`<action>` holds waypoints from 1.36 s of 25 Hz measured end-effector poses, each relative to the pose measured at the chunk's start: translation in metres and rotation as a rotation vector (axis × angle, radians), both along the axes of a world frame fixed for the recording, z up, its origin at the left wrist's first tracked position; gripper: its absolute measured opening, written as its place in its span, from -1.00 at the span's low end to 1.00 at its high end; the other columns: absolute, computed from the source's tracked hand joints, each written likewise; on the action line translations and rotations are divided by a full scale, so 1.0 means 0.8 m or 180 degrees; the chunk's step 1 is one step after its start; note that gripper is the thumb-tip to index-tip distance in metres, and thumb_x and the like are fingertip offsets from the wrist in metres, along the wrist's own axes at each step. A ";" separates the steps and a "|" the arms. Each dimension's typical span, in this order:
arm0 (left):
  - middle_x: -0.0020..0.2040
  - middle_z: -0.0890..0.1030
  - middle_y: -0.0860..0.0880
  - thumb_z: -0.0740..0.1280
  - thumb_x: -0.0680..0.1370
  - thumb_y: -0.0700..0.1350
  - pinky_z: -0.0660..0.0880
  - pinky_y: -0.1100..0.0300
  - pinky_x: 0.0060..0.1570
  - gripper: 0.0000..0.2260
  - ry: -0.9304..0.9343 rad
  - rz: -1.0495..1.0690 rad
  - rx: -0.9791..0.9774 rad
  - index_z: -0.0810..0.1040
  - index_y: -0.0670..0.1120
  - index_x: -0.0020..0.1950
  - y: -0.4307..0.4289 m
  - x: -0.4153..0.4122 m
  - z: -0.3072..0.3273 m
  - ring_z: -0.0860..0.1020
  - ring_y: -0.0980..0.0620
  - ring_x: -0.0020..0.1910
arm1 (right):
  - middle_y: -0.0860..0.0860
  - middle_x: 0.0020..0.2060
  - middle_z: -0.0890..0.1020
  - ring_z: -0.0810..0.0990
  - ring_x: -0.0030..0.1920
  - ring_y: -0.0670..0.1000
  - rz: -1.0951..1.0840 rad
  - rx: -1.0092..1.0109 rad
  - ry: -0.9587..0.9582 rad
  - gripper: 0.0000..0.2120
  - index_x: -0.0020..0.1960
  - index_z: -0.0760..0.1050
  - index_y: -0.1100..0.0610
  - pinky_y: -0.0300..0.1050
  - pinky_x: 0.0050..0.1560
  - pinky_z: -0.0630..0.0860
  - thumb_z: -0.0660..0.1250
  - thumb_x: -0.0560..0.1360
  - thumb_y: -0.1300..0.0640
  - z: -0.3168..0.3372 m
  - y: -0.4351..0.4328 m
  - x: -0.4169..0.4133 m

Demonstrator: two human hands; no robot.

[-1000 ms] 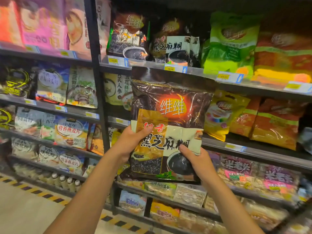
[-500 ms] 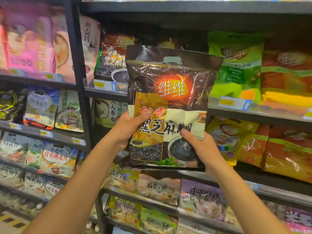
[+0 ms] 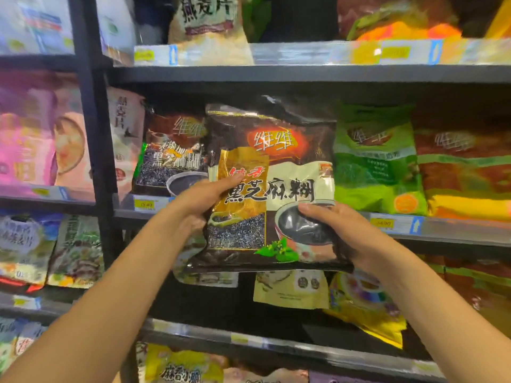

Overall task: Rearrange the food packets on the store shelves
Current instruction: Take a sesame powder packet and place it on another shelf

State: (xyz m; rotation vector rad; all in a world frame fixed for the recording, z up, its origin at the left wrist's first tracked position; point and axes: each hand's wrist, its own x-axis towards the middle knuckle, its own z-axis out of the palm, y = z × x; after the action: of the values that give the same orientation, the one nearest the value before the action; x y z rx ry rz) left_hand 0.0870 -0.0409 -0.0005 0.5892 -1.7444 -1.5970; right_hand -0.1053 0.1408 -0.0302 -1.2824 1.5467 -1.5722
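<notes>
A large dark brown packet of black sesame paste [image 3: 272,172] is held upright in front of the middle shelf [image 3: 442,226]. My left hand [image 3: 201,201] grips its lower left edge, thumb across the front. My right hand [image 3: 336,230] grips its lower right corner, fingers over the printed bowl. The packet's top reaches into the gap between a matching dark packet [image 3: 172,154] on its left and a green packet [image 3: 376,161] on its right. Its bottom edge hangs below the shelf lip.
A black upright post [image 3: 95,150] divides the shelving at left. Pink packets [image 3: 36,134] fill the left bay; an orange-red packet [image 3: 464,172] stands at far right. The shelf above [image 3: 304,74] hangs close over the packet's top. Lower shelves hold more packets.
Both hands have lifted the packet up and forward toward the middle shelf's gap. The view has tilted upward, showing a higher shelf.
</notes>
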 end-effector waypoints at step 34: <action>0.05 0.62 0.16 0.56 0.51 -0.09 0.43 0.10 0.21 -0.67 -0.1350 0.0044 -0.1899 0.50 0.09 0.17 -0.102 -0.044 0.035 0.58 0.04 0.15 | -0.06 -0.05 0.76 0.65 -0.14 -0.04 -0.0488 0.1054 0.1697 -0.61 0.18 0.61 -0.17 -0.11 -0.24 0.55 0.61 0.40 -0.15 0.071 -0.122 -0.092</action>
State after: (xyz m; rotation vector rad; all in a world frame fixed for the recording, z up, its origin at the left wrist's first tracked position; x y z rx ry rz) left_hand 0.0519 -0.1224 0.0271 0.6614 -2.3831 -0.8943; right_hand -0.1792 0.0436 0.0264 -1.4861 2.1694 -1.0318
